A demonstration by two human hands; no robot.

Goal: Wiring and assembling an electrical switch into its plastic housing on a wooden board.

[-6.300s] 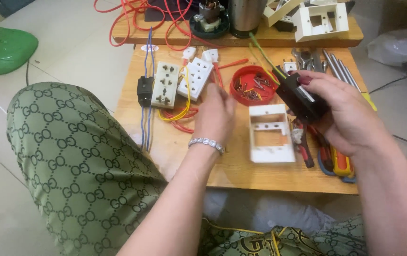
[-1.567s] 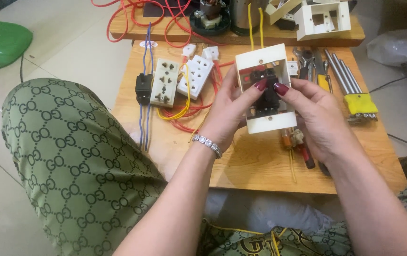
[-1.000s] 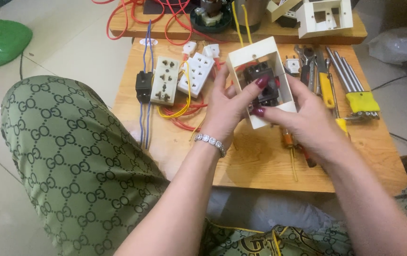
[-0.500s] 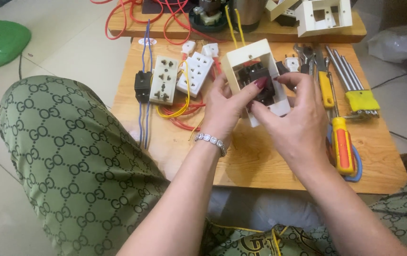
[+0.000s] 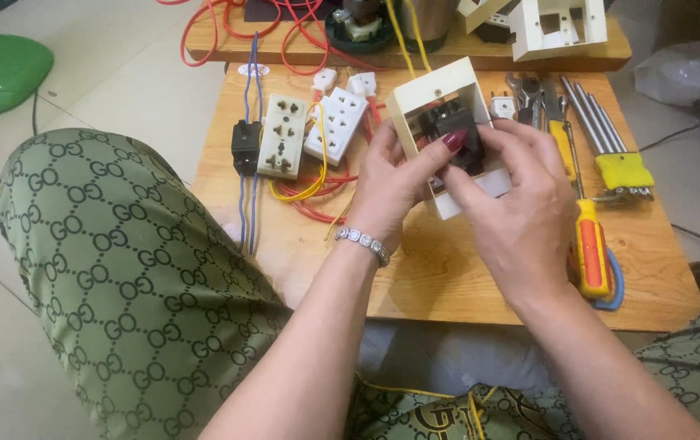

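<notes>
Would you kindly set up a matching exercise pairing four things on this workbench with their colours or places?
Things:
1. socket frame
2. screwdriver
3. bracelet
4. socket strip

Descriptions:
A. orange and yellow handle, lying at the right of the table
B. cream, held up in both hands
C. lying flat on the table beside a small black module
D. silver, on the left wrist

Pairs: 1-B, 2-A, 3-D, 4-C

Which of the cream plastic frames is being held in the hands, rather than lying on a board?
The cream frame with the black part inside, gripped by left hand and right hand; the other frame lies untouched on the far board.
</notes>
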